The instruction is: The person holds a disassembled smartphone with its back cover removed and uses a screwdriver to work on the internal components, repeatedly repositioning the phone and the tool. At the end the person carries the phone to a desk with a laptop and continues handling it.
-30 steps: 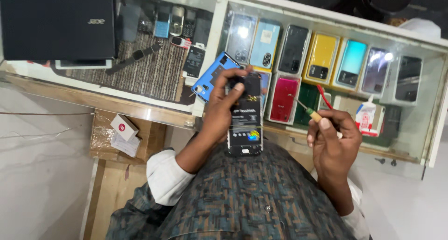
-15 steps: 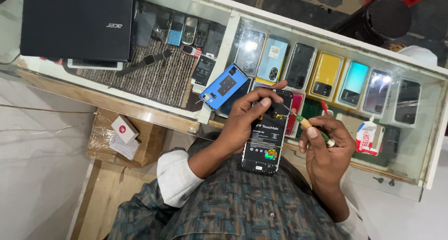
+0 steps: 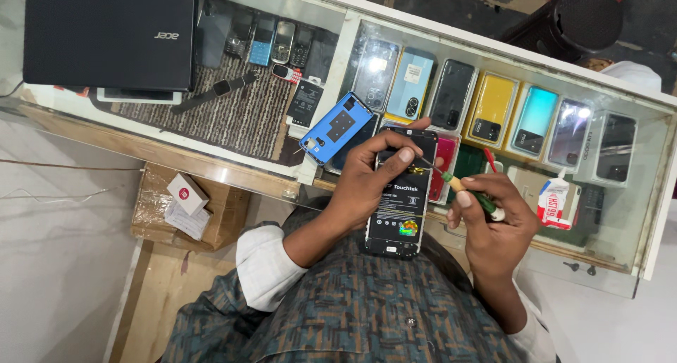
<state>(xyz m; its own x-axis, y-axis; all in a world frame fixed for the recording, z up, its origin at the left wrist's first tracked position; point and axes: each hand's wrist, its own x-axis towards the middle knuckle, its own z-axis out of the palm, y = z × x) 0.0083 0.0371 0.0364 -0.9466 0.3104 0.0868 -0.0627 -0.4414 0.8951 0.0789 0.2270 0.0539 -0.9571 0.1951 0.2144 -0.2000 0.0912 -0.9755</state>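
Head view: left hand fingers gripping opened phone; right hand fingers closed around screwdriver, tip touching phone, above glass tabletop.

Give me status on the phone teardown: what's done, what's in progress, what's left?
Done: blue back cover is off, lying on the glass counter. In hand: left hand holds the opened phone, battery exposed; right hand puts a green-handled screwdriver to its upper part. Left: battery looks seated; cover not refitted.

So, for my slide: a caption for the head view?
Left hand holds an opened phone; right hand applies a screwdriver.
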